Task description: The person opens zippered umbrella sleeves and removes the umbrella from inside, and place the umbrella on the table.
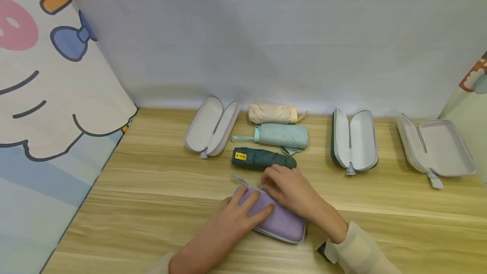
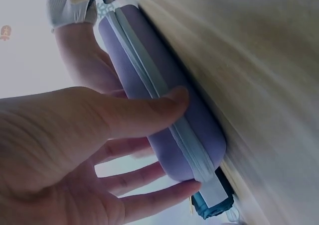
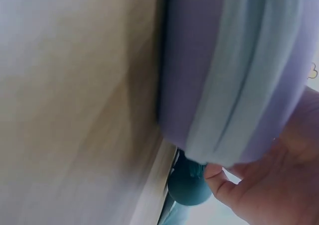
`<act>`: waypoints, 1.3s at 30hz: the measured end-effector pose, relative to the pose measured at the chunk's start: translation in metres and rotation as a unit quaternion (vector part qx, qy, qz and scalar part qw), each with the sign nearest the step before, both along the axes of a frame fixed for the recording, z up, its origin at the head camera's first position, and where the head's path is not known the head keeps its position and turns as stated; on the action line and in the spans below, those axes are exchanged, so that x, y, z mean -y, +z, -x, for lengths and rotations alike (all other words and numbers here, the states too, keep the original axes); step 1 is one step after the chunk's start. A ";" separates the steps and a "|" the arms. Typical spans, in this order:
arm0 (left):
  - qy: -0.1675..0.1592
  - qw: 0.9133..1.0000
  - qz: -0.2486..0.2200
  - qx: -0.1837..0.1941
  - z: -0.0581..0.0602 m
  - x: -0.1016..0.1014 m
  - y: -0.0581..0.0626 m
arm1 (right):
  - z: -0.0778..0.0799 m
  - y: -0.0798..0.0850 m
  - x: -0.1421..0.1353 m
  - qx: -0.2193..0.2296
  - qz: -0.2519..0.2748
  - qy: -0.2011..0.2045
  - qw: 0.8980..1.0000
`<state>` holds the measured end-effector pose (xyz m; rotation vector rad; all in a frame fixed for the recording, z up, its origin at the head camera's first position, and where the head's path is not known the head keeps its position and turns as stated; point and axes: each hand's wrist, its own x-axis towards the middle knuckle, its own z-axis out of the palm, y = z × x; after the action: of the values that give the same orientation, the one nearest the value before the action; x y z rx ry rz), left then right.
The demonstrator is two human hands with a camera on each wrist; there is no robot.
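A purple zippered case [image 1: 283,222] lies closed on the table, its pale zip band [image 2: 149,70] running around the side. Across its left part my left hand [image 1: 237,219] grips it, fingers over the top and the thumb [image 2: 159,108] against the near side. My right hand [image 1: 291,189] reaches over the case with bent fingers that pinch at the zip along the far edge; the zipper pull is hidden behind them. A grey loop tab [image 1: 239,179] sticks out at the far left corner. Just beyond the right fingers lies a dark green folded umbrella [image 1: 260,159] with a yellow label.
Behind the dark umbrella lie a mint folded umbrella [image 1: 283,135] and a beige one [image 1: 271,113]. Opened cases stand at the left [image 1: 213,130], at the right [image 1: 355,141] and at the far right [image 1: 437,149]. A pale cloth wall [image 1: 266,33] rises at the table's back.
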<state>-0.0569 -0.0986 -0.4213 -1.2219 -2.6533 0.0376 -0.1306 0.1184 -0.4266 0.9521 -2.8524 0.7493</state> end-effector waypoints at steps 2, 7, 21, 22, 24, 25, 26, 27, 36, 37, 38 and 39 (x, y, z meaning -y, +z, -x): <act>0.002 1.000 0.000 0.006 0.002 0.000 0.000 | -0.003 0.001 -0.004 0.011 0.009 -0.005 1.000; -0.003 0.999 -0.016 0.036 0.010 0.005 -0.001 | -0.015 0.005 -0.015 0.030 0.018 -0.005 0.999; -0.018 0.991 -0.060 0.117 0.024 0.021 0.007 | -0.057 0.007 -0.037 0.042 0.006 0.034 0.999; -0.017 0.991 -0.061 0.119 0.025 0.021 0.007 | -0.059 0.006 -0.037 0.034 -0.003 0.033 0.999; -0.013 0.990 -0.061 0.127 0.025 0.021 0.008 | -0.063 0.007 -0.037 0.023 -0.022 0.032 0.999; -0.010 0.989 -0.061 0.132 0.026 0.021 0.008 | -0.065 0.007 -0.037 0.018 -0.031 0.033 0.999; -0.008 0.989 -0.060 0.137 0.026 0.022 0.008 | -0.067 0.008 -0.037 0.014 -0.038 0.034 0.999; -0.006 0.988 -0.060 0.142 0.026 0.022 0.009 | -0.068 0.008 -0.037 0.012 -0.046 0.035 0.998; -0.005 0.986 -0.050 0.157 0.030 0.022 0.009 | -0.071 0.010 -0.037 0.018 -0.064 0.032 0.997; -0.005 0.986 -0.051 0.159 0.030 0.023 0.009 | -0.071 0.010 -0.037 0.021 -0.064 0.033 0.997; -0.006 0.986 -0.052 0.161 0.031 0.023 0.009 | -0.070 0.011 -0.038 0.027 -0.063 0.035 0.997; -0.005 0.985 -0.054 0.164 0.031 0.023 0.010 | -0.069 0.013 -0.038 0.035 -0.061 0.037 0.997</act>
<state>-0.0877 -0.1219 -0.4117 -1.3033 -2.8766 -0.3339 -0.0617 0.1568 -0.4140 1.0718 -2.9694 0.6317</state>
